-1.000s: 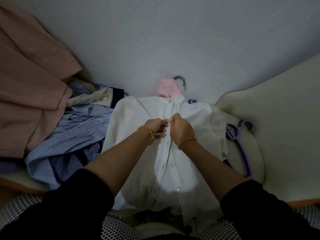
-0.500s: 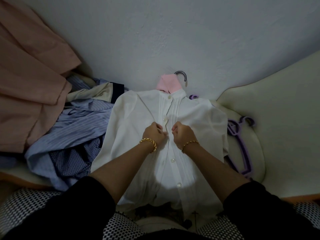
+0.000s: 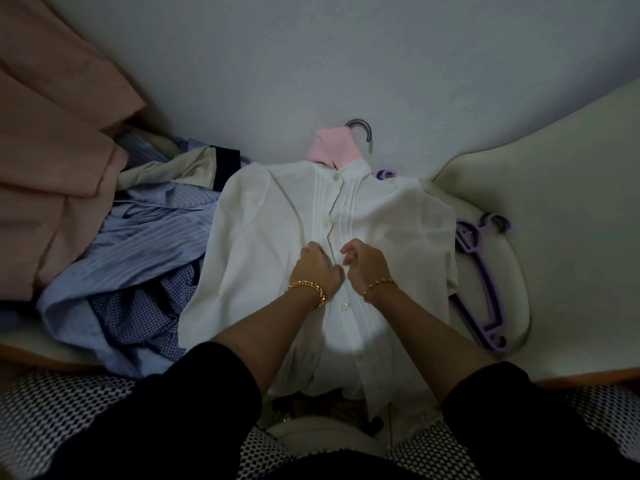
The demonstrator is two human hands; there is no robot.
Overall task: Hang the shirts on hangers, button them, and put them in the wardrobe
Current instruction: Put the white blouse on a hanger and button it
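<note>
Cream padded surface (image 3: pixel 512 261) supports the white shirt (image 3: pixel 270 220), laid flat on its hanger (image 3: pixel 369 133) to keep the placket aligned. Left hand (image 3: pixel 317 268) and right hand (image 3: pixel 367 266), fingers curled narrow, pinch its edges mid-chest, apparently fastening a button.

we see a plain pale grey plastered wall (image 3: pixel 311 57) in dim light, a cream padded seat surface (image 3: pixel 561 209) curving below it, its brown wooden edge (image 3: pixel 588 380) nearest us, and peach-pink folded drapery (image 3: pixel 52 140) at far left.
</note>
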